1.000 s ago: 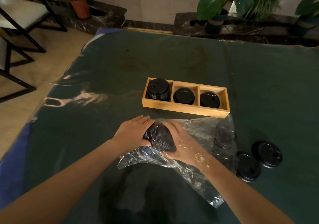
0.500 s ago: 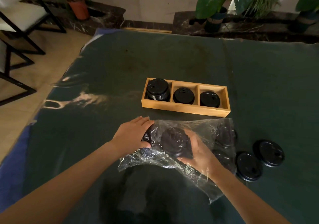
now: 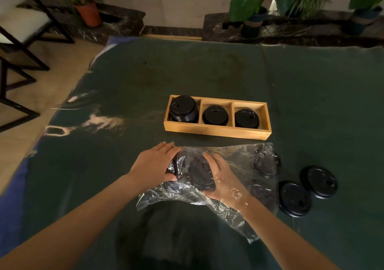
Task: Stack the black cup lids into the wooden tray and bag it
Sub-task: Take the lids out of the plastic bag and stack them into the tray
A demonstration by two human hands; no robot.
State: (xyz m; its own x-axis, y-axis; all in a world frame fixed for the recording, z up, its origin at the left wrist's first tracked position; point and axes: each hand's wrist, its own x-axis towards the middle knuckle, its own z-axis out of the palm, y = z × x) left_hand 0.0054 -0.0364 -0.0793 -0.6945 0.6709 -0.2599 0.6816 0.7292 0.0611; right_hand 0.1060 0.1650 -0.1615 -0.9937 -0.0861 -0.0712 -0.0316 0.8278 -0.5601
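Tabletop [image 3: 207, 72] under dark cloth, potted plants [image 3: 249, 10] behind. Right hand [image 3: 223, 178], inside the plastic bag [image 3: 239, 161], has drawn back onto a lid [image 3: 200, 173], grip grasping it; left hand [image 3: 154, 165] pinches the bag.

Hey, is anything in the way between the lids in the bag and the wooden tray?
Yes: the clear plastic bag wraps those lids, with the right hand inside holding a stack of lids. Past the bag, the cloth up to the wooden tray looks open.
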